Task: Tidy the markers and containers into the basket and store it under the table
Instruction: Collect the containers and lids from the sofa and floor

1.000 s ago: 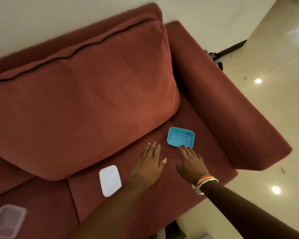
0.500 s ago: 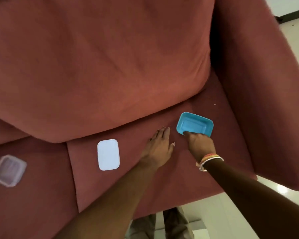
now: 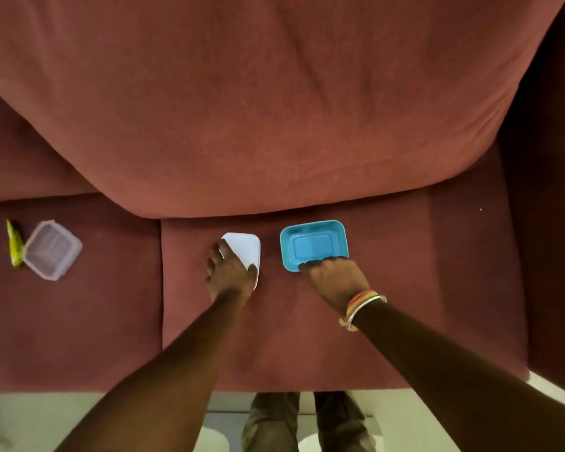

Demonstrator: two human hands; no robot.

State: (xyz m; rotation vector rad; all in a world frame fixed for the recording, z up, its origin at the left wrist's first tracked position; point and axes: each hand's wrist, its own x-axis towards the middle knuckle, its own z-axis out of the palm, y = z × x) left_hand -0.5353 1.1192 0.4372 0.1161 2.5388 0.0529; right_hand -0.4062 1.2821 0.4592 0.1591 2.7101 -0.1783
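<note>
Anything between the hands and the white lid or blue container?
Nothing visible. The left hand is on the white lid; the right hand grips the near rim of the blue container. No basket is in view.

One blue container, one clear container, one white lid, one yellow-green marker

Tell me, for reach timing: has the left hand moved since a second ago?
Yes. The left hand moved left, toward the seat cushion seam, and now touches the white lid.
</note>
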